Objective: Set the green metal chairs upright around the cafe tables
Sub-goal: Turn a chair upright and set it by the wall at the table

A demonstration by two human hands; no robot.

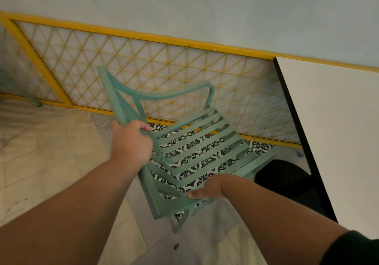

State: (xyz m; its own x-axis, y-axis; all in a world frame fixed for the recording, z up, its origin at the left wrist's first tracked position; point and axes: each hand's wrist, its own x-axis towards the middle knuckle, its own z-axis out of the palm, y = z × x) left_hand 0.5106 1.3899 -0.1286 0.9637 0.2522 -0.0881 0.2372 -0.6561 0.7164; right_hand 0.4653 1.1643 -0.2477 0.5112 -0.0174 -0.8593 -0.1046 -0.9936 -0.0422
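A green metal chair [196, 141] with a slatted seat and curved armrests hangs tilted in the middle of the view, above the floor. My left hand [131, 141] grips its frame where the armrest meets the backrest. My right hand [207, 188] holds the lower edge of the slatted part, thumb on top. A white cafe table [338, 131] with a black edge stands at the right, close beside the chair. Its black round base [285, 178] shows under the top. The chair's legs are mostly hidden.
A yellow lattice railing [143, 69] runs along the pale wall behind the chair. Patterned black-and-white tiles [260, 147] lie under the chair, pale floor to the left. A white cable [96, 123] lies by the railing. Part of another green chair [12, 88] shows at the far left.
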